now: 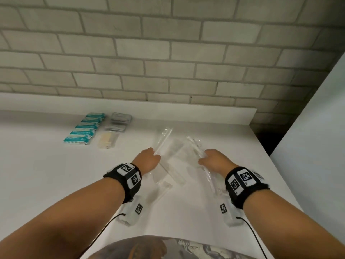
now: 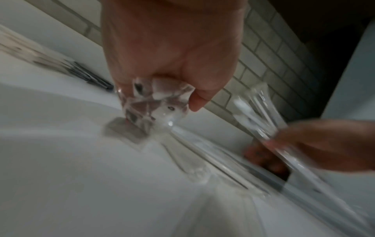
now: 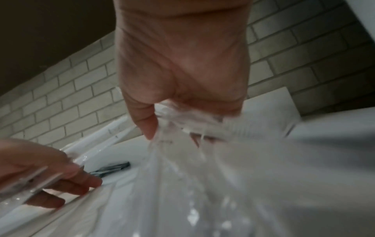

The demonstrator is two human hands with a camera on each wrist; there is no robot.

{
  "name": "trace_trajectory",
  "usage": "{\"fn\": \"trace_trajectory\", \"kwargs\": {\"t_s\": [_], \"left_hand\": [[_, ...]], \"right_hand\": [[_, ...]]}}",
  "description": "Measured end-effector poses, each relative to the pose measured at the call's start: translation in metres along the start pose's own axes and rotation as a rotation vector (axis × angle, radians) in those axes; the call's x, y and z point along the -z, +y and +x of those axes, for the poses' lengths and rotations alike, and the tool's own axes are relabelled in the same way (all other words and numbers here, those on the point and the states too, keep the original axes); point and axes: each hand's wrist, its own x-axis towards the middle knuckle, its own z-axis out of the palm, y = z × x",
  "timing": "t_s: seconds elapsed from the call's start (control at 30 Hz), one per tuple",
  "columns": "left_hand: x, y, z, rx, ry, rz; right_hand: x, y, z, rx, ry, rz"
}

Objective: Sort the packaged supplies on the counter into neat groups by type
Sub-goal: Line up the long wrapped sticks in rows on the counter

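Several long clear plastic packets lie on the white counter point(image 1: 46, 174) between my hands. My left hand point(image 1: 149, 159) grips one clear packet point(image 1: 163, 141) whose far end points toward the wall; in the left wrist view that packet point(image 2: 154, 102) is bunched in my curled fingers point(image 2: 198, 101). My right hand point(image 1: 214, 159) grips another clear packet point(image 1: 195, 146) at its middle, and in the right wrist view its crumpled plastic point(image 3: 182, 125) spills from under my thumb point(image 3: 148, 125). More clear packets point(image 1: 173, 174) lie loose on the counter between the wrists.
Far left stand sorted groups: a row of teal-and-white packs point(image 1: 84, 131), a stack of grey sachets point(image 1: 118, 121) and a cream-coloured packet point(image 1: 108, 140). A brick wall point(image 1: 168, 53) backs the counter. A white panel point(image 1: 317, 146) rises at the right past the counter's edge.
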Motion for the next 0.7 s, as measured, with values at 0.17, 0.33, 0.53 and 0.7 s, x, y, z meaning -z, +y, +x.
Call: {"fn": "trace_trajectory", "kwargs": {"t_s": [0.17,0.33,0.53,0.7], "left_hand": [[-0.014,0.004,-0.014,-0.084,-0.122,-0.127],[-0.028,0.026,-0.024,-0.079,-0.347,-0.394],[-0.015,0.023,-0.003,0.015,-0.349,-0.630],[0.028,0.001,0.036,0.020,-0.196,-0.455]], "right_hand": [[-0.022,-0.028,0.014,0.043,-0.194,-0.179],[-0.001,-0.029,0.013,-0.015,-0.240,-0.283],[0.017,-0.045,0.029,-0.067,-0.137,-0.003],[-0.008,-0.081,0.073,-0.061,0.071,0.045]]}}
